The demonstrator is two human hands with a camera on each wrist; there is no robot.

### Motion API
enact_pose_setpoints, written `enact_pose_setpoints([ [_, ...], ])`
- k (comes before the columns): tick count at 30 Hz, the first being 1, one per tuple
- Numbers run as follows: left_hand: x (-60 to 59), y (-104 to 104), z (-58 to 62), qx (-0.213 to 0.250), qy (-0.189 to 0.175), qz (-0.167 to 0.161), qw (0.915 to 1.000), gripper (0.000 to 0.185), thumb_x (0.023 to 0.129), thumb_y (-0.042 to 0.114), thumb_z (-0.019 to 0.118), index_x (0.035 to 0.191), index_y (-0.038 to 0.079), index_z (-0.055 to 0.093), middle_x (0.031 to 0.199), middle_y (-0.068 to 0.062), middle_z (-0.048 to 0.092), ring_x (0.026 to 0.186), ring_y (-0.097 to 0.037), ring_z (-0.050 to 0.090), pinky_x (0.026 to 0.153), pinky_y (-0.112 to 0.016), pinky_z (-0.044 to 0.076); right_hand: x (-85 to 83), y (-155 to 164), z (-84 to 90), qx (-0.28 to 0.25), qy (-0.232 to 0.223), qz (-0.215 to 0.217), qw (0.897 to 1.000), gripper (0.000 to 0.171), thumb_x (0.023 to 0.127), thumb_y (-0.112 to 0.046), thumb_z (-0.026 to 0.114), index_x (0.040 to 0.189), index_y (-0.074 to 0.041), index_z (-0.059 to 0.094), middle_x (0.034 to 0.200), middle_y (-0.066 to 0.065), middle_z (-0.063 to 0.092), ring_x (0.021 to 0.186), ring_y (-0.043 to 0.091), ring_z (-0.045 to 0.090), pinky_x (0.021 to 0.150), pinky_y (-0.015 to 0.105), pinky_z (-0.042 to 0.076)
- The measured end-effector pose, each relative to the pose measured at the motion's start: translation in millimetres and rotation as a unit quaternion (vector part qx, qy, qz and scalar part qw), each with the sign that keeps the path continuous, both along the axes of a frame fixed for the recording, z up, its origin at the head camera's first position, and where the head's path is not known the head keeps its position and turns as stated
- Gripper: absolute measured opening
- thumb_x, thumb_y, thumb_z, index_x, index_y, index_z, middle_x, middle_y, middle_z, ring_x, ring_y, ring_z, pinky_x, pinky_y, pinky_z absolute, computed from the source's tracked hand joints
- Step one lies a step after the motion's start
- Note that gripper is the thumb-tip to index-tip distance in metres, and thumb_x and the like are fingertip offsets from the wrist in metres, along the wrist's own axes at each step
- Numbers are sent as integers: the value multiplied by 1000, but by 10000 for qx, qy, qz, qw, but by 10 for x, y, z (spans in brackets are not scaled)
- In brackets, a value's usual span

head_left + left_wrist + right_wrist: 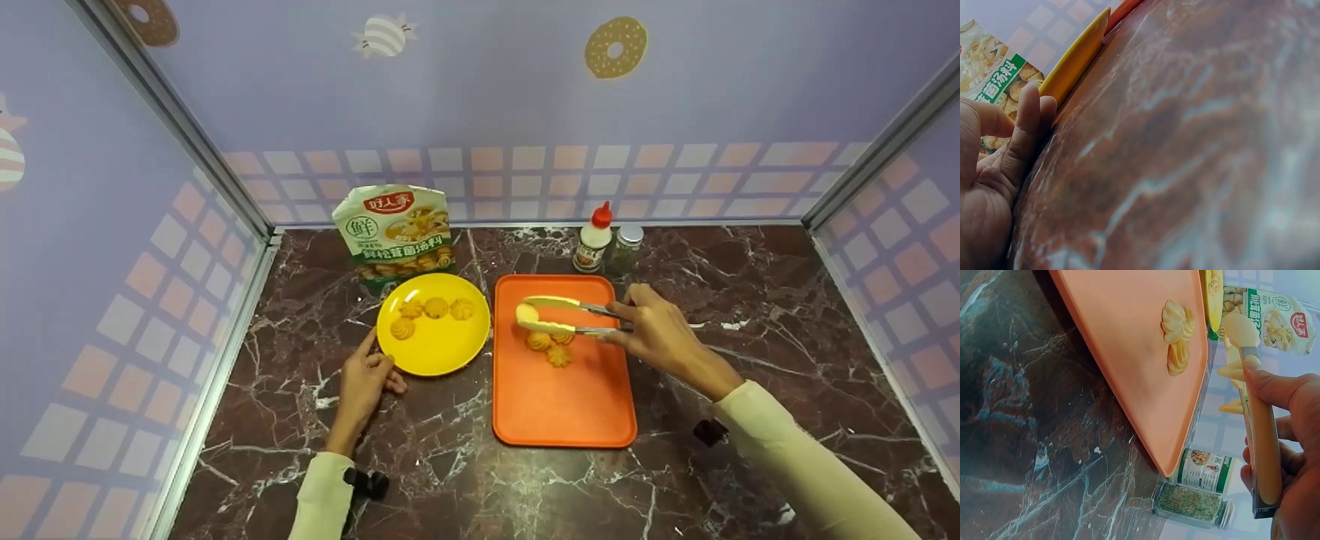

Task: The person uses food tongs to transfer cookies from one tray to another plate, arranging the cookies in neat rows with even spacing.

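In the head view, my right hand (pixel 656 326) grips a pair of tongs (pixel 589 309) with pale yellow tips above the orange tray (pixel 562 409). A swirled cookie (pixel 527 313) sits between those tips. Below it, more piped cookies (pixel 558 355) lie grouped on the tray. My left hand (pixel 364 379) touches the lower left rim of the yellow plate (pixel 442 356), which carries several cookies (pixel 436 308). The left wrist view has my left fingers (pixel 1027 115) at the plate's edge. From the right wrist, the tongs' handle (pixel 1266 450) runs through my hand.
A green and white food pouch (pixel 397 236) stands behind the plate. Past the tray's far edge are a red-capped bottle (pixel 592 247) and a glass jar of dried herbs (pixel 625 251). Patterned walls enclose the dark marbled table (pixel 420 465) at the back and sides.
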State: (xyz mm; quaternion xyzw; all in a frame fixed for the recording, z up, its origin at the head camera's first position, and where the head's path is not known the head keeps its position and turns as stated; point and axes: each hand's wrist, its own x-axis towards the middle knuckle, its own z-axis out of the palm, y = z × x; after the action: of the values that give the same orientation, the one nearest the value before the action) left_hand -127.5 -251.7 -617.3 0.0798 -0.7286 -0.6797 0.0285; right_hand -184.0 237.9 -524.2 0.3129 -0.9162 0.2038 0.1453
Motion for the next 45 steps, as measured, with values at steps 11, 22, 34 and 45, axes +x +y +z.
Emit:
enact_pose_setpoints([
  [11,-4,-10,-2,126,-13,-89,9999,72,107,-5,58,173,0,29,78,-24,70,56,-21,71,54,-33,66,-37,-130,-15,-87,-66,129,9999,40,81,-24,100,112,-2,84,91,5,47,77,20,44,59,33,41],
  [22,7,-10,-3,144,-36,-57,9999,72,107,-4,58,173,0,30,76,-22,71,55,-21,71,54,-32,66,-80,-265,-46,-247,-183,163,9994,45,80,-23,101,115,-1,84,92,4,48,78,19,45,59,33,44],
  [34,16,-5,-4,207,-4,-115,9997,71,107,-5,57,173,1,30,76,-22,70,56,-21,72,54,-33,67,-117,-437,-126,-289,-263,241,9989,41,82,-21,100,115,-1,85,92,5,49,80,21,48,63,38,50],
  [45,4,-8,-1,121,-21,-90,9999,71,107,-5,57,173,1,30,78,-24,71,56,-22,72,54,-32,66,-135,-576,-149,-340,-365,348,9981,40,83,-22,100,116,-5,85,93,6,52,78,20,52,63,40,53],
])
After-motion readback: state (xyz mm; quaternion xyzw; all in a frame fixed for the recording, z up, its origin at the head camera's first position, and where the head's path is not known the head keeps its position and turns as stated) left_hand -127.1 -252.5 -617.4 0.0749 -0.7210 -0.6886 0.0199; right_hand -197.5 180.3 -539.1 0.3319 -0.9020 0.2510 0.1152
